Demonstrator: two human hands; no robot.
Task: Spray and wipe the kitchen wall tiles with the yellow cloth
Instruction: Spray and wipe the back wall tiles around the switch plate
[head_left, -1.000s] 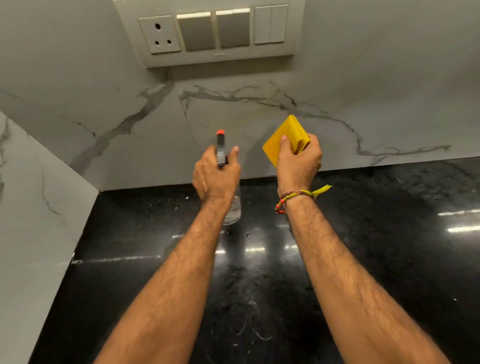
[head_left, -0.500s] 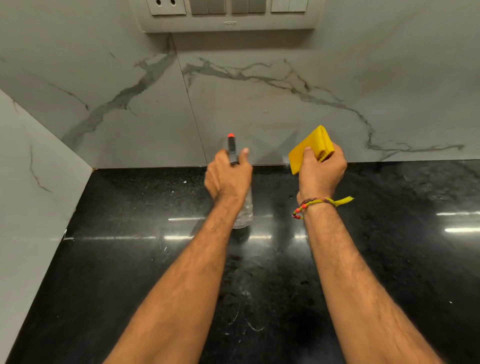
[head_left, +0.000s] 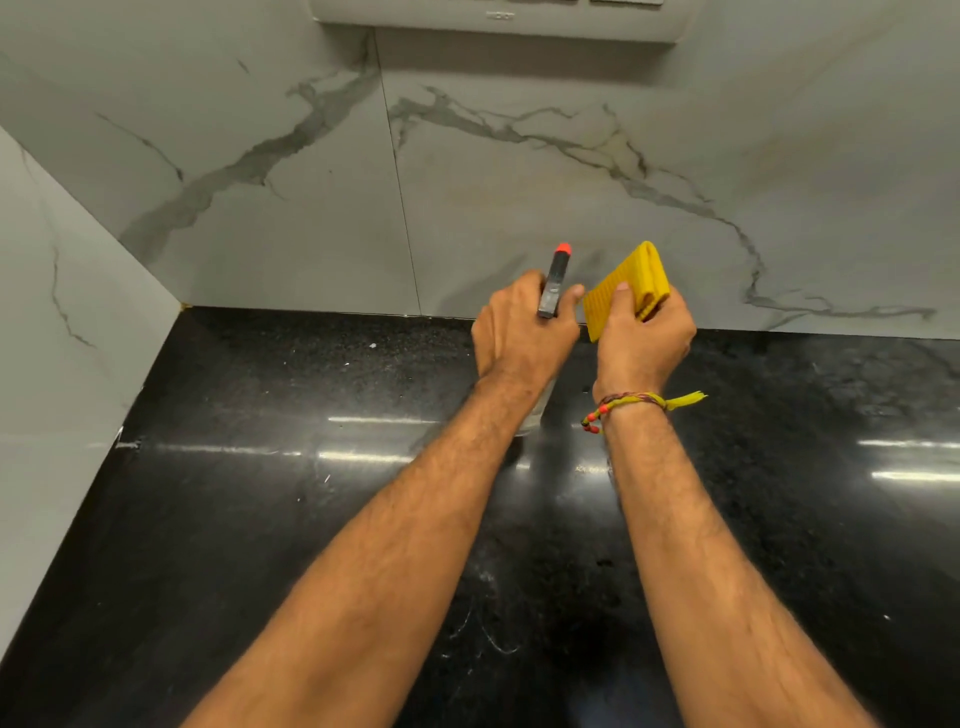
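The left hand (head_left: 522, 332) is wrapped around the neck of a spray bottle (head_left: 551, 291), whose orange-tipped nozzle is aimed at the wall tiles (head_left: 519, 218) low down, just above the table (head_left: 260, 493). The clear body of the bottle is mostly hidden under the wrist. The right hand (head_left: 641, 343), just beside it, is curled around the folded yellow cloth (head_left: 631, 286), with the thumb laid over its ribbed face; the cloth is held up near the tiles but apart from them. A beaded thread bracelet (head_left: 623, 405) is worn on that wrist. Above, the lower edge of a switch panel (head_left: 498, 21) is seen on the wall.

Spraying is judged to be the step in hand. Because the two hands are so close, mist could be caught by the cloth or the knuckles instead of the tile. Runoff could be left pooling along the joint with the table if wiping is delayed, and the switch panel could be wetted if the nozzle is lifted carelessly.
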